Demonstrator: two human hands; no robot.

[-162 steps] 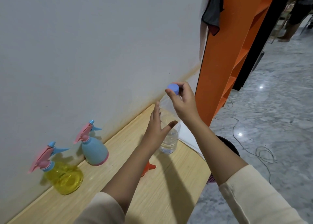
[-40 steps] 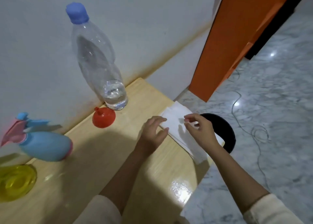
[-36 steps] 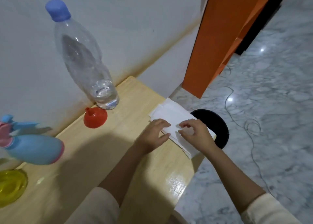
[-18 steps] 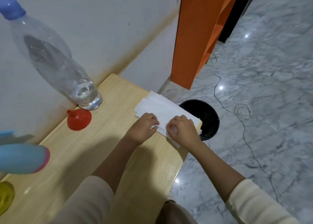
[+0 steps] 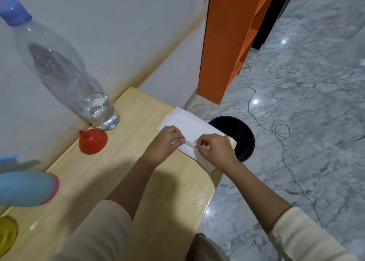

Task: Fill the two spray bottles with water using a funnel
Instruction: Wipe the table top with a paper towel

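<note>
A clear water bottle (image 5: 59, 67) with a blue cap stands by the wall, a little water at its bottom. A red funnel (image 5: 93, 141) lies mouth-down in front of it. The blue spray bottle (image 5: 25, 188) and the yellow spray bottle (image 5: 7, 234) sit at the left edge, partly cut off. My left hand (image 5: 165, 143) and my right hand (image 5: 214, 149) rest on a stack of white paper tissues (image 5: 189, 122) at the table's right end, each pinching the edge of the top sheet.
The wooden table (image 5: 118, 191) runs along a white wall. A black bin (image 5: 240, 136) stands on the marble floor just past the table's end. An orange shelf unit (image 5: 233, 35) rises behind it. Thin cables (image 5: 280, 130) trail over the floor.
Both hands left the water bottle, which now stands capped, and came down onto the tissues. Over the last second they closed together and pinched the top sheet.
</note>
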